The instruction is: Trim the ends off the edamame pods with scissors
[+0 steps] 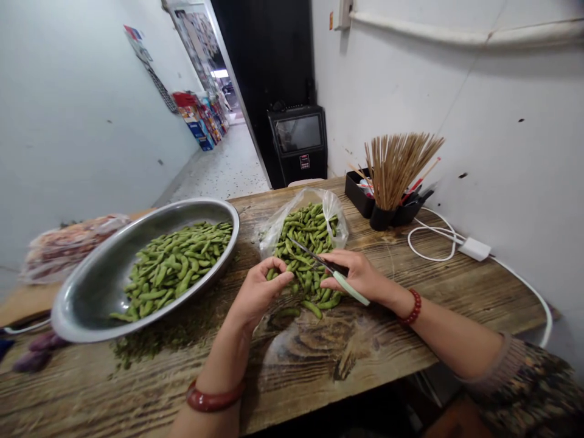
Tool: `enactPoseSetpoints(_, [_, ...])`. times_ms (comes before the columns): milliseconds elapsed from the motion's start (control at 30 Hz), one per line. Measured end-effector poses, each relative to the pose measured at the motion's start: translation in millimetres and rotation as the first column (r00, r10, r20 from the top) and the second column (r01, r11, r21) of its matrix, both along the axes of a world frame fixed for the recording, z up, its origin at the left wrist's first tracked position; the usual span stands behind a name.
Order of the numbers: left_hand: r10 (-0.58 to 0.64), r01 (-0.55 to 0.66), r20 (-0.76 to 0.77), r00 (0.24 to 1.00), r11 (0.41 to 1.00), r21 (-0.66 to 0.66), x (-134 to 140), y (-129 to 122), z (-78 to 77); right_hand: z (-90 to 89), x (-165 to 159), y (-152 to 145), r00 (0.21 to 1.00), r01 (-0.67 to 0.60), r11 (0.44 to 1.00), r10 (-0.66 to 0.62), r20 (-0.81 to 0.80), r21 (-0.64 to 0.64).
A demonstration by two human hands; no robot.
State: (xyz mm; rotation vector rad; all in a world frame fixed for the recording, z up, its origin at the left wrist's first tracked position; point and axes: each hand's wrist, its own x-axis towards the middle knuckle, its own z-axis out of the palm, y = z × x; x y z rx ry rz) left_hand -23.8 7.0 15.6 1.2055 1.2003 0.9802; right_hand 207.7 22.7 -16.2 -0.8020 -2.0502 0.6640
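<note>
My right hand (353, 275) grips a pair of scissors (340, 277) with pale green handles, blades pointing up and left over the green soybean pods (312, 228). Beside it, the fingers of my left hand (267, 285) are pinched together around a soybean pod (272, 272), only partly visible. The pods spill from a clear plastic bag (272, 234) onto the wooden table, several lying loose in front. Left of my hands, a large metal basin (89, 304) leans tilted with many pods inside. Whether the blades touch a pod, I cannot tell.
Small green trimmings (150, 344) lie below the basin. At the back right stand bundled wooden skewers (395, 170) in a black holder, near a white cable with an adapter (474, 248). A filled plastic bag (75, 246) rests at the far left.
</note>
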Motion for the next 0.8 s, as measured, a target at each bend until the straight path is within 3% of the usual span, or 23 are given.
enactPoseSetpoints(200, [0.045,-0.027,0.165,0.985,0.994,-0.111,9,-5,-4.0,1.5,-3,-2,0.999,-0.040,0.999,0.041,0.032,-0.025])
enactPoseSetpoints(500, [0.063,-0.055,0.174,0.983,0.997,-0.052,14,-8,-1.6,0.3,-8,-8,0.986,-0.090,0.996,0.089,0.139,0.001])
enactPoseSetpoints(800, [0.018,-0.014,0.106,0.994,0.999,-0.045,22,-10,-7.4,-1.0,-15,-10,0.988,-0.093,0.995,0.088,0.130,0.037])
